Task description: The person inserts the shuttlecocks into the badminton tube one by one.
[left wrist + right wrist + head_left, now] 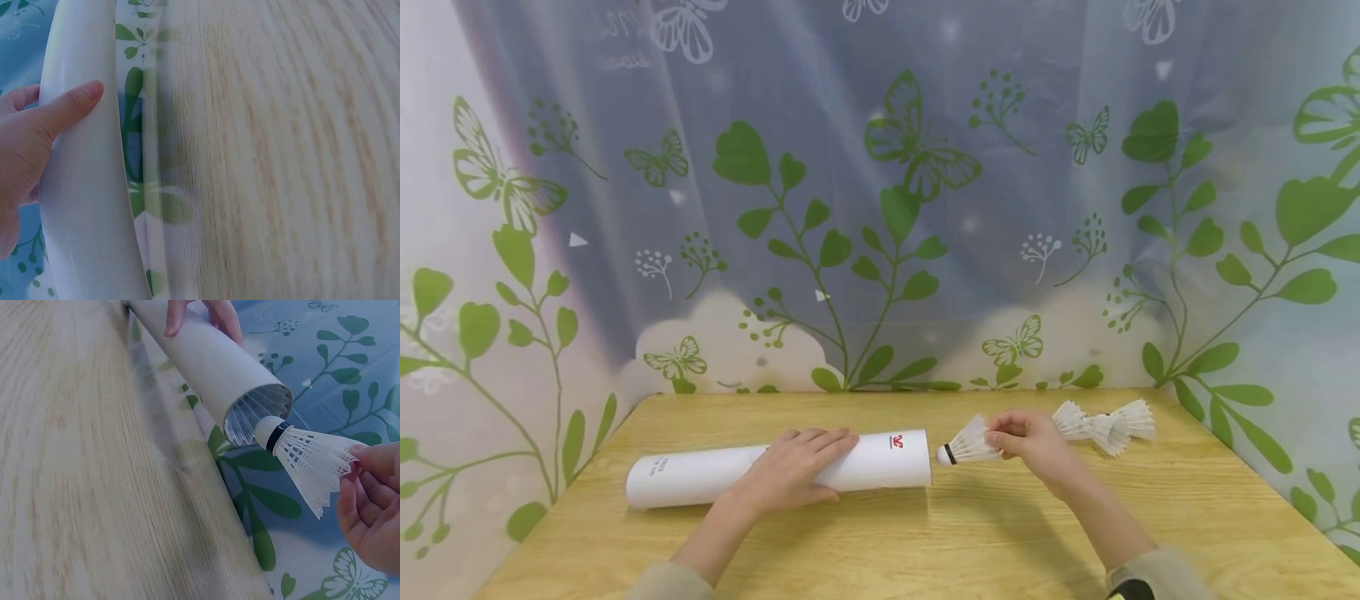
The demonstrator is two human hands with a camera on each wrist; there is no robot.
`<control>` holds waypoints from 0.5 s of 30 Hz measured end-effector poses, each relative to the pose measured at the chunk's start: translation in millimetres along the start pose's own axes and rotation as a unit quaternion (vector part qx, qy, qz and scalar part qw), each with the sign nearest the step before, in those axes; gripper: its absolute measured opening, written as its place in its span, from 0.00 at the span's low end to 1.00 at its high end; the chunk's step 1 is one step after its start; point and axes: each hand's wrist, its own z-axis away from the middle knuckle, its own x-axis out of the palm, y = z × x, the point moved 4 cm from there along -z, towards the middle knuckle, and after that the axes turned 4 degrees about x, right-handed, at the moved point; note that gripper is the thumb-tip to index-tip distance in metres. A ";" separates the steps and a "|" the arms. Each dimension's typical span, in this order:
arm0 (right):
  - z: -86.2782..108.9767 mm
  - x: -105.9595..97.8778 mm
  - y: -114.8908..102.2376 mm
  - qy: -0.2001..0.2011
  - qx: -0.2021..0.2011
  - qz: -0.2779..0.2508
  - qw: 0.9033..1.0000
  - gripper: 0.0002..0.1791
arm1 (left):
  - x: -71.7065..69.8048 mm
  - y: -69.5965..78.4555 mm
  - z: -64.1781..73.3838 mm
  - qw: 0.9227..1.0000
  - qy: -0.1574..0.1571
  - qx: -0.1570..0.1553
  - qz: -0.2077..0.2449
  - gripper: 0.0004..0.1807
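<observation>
A white shuttlecock tube (880, 462) lies lengthwise on the table, its open end facing right. Draped over its middle, my left hand (801, 467) grips it, thumb on the near side and fingers across the top. My right hand (1033, 446) pinches a white shuttlecock (970, 442) by the edge of its skirt. The black-banded cork (272, 432) points at the tube's mouth and overlaps the rim in the right wrist view. Inside the mouth, the skirt of another shuttlecock (250, 412) shows.
Several more shuttlecocks (1108, 429) lie together on the table behind my right hand. The wood-grain table (880, 550) ends at a curtain (850, 250) printed with green leaves and butterflies, which also hangs at both sides.
</observation>
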 end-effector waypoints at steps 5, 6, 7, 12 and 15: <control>-1.0 13.5 -2.8 -0.003 0.002 -0.021 1.000 0.09 | 1.2 -0.4 -1.0 1.000 -0.006 -0.001 -0.005 0.44; -1.4 16.1 -2.9 -0.003 0.004 -0.025 1.000 0.09 | 1.1 -0.4 -1.3 1.000 -0.007 0.000 -0.004 0.44; -1.5 18.6 -2.6 -0.004 0.004 -0.027 1.000 0.09 | 1.3 -0.2 -1.2 1.000 -0.008 0.000 -0.005 0.44; -3.8 31.8 -0.5 -0.008 0.006 -0.043 0.999 0.10 | 1.0 0.1 -1.7 1.000 -0.013 -0.004 -0.001 0.44; -6.1 39.3 1.7 -0.008 0.007 -0.052 0.999 0.10 | 0.4 0.5 -2.5 1.000 -0.008 -0.002 0.005 0.44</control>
